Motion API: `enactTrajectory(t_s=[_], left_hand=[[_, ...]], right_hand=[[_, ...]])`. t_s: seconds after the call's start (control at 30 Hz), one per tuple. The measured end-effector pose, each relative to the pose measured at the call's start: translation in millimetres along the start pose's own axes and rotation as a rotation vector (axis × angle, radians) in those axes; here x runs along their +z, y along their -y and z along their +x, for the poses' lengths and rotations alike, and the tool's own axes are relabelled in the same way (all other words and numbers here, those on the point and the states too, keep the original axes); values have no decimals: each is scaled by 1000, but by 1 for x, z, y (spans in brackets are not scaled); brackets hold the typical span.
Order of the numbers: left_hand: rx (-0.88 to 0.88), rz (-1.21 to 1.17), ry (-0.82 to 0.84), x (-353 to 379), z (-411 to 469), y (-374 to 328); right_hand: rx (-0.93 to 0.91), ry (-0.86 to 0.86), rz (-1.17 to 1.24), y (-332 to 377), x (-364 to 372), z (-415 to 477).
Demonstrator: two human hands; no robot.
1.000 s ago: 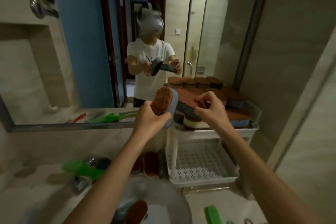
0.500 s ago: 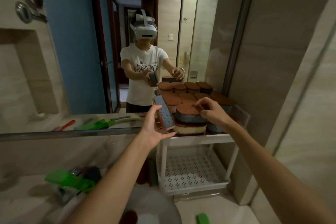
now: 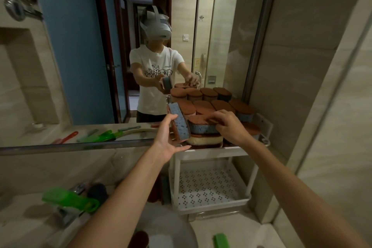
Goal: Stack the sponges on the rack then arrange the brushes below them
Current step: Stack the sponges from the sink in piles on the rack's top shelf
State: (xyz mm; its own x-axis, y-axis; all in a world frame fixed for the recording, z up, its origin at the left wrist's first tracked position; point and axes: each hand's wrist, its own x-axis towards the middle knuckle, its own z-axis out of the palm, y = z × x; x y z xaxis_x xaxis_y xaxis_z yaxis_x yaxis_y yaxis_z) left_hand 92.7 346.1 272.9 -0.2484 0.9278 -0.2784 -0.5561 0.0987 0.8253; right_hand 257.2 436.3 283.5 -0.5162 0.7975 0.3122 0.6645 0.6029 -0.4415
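At the lower left of the frame a green brush (image 3: 70, 200) is seen lying on the bench (image 3: 22, 225), well apart from both hands. Just left of centre, the left hand (image 3: 169, 137) is raised in front of the rack (image 3: 213, 152). An upright sponge (image 3: 179, 123) is held on edge in it, blue face towards the camera and brown scouring side turned away. The thumb is laid over the sponge's upper left and the fingers are spread beneath its lower end.

Immediately to the right, nearly touching that sponge, a top sponge (image 3: 202, 126) is seen lying flat, brown side up. It sits on a pale sponge on the rack's upper shelf, at the front of a crowd of other sponges. The right hand (image 3: 231, 127) is set on its right end. The fingers are curled over the brown top and the thumb is pressed against the blue side, so the sponge is gripped.

Below, the rack's perforated lower shelf (image 3: 207, 185) is visible. At the bottom right of centre a second green item (image 3: 221, 240) is partly cut off by the frame edge.
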Motion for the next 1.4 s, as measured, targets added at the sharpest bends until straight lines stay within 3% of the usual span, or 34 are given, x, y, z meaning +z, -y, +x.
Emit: enactTrajectory(t_s=[0.2,0.33,0.43,0.53,0.67,0.8,0.93,1.0,1.27,1.4], left_hand=[[80,159,13,5,-5,-5],[362,650,-58,24,-10,-21],[578,1069,-98,43,-12,-35],[658,1134,-26,63,-11,-42],[733,1200,67,90,-10,-37],[734,1209,114,92,1,-24],[717,1710,54,75,17,-8],[665,1849,49,68,24,-2],[709,1882,-45,61,36,15],[745,1836,-61,57,39,22]], right_hand=[[-6,-175,67,0,1,-13],[-120,-313,255,11,-18,-15],[-270,-244,101,17,-39,-14],[-309,-101,-126,18,-58,-10],[-147,73,-188,12,-82,-7],[-51,64,-315,-10,-90,-5],[84,86,-380,-39,-85,-9],[107,118,-384,-48,-78,-10],[85,187,-477,-59,-66,0],[57,222,-410,-63,-58,-2]])
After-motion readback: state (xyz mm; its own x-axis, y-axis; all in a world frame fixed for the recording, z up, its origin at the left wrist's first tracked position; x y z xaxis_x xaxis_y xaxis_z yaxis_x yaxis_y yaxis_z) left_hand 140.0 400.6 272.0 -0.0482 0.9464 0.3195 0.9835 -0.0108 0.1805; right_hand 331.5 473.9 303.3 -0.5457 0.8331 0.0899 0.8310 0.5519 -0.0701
